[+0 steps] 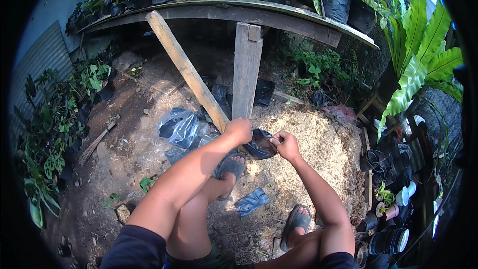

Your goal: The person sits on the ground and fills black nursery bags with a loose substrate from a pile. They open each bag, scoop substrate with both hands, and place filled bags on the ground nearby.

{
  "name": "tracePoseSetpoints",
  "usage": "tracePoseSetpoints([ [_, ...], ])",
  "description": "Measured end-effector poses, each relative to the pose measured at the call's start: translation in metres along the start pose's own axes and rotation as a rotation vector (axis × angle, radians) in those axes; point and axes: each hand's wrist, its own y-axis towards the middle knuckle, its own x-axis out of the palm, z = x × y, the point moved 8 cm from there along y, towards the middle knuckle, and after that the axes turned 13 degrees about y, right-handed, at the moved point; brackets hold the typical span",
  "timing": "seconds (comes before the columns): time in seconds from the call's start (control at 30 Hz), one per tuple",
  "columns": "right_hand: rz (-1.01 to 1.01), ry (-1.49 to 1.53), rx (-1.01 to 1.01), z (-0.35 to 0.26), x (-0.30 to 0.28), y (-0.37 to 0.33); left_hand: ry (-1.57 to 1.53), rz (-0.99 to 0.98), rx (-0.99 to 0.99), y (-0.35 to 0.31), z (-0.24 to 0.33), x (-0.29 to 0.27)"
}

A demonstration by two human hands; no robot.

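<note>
A black plastic planting bag (261, 145) hangs between my two hands with its mouth spread, just above the pale sawdust-like material. My left hand (239, 131) is closed at the bag's left edge, near the foot of the wooden post; its fingertips are hidden behind the hand. On the other side, my right hand (286, 147) pinches the right rim between thumb and fingers. A flat, folded black bag (251, 201) lies on the ground between my sandalled feet. The inside of the held bag is dark, and its contents cannot be made out.
A heap of pale sawdust-like material (318, 154) spreads to the right. Clear plastic with black bags (178, 127) lies to the left. A slanted plank (186, 67) and an upright post (246, 69) stand ahead, below a shelf of potted plants (209, 2). Empty pots (386, 162) crowd the right.
</note>
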Motion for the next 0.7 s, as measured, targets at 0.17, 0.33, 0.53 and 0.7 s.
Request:
tracePoseSetpoints([
  [0.17,-0.002,-0.049,0.041,0.010,-0.001,0.000,-0.005,0.019,-0.006,0.002,-0.002,0.001],
  [0.33,0.044,-0.375,0.157,0.027,-0.007,-0.001,-0.046,0.090,0.003,0.001,0.001,-0.008],
  [0.53,0.203,-0.145,0.170,0.025,-0.022,-0.003,-0.073,0.134,0.082,-0.006,0.014,-0.021],
  [0.7,0.326,-0.048,-0.154,-0.013,-0.031,-0.007,-0.041,0.174,0.117,-0.010,0.021,-0.027],
])
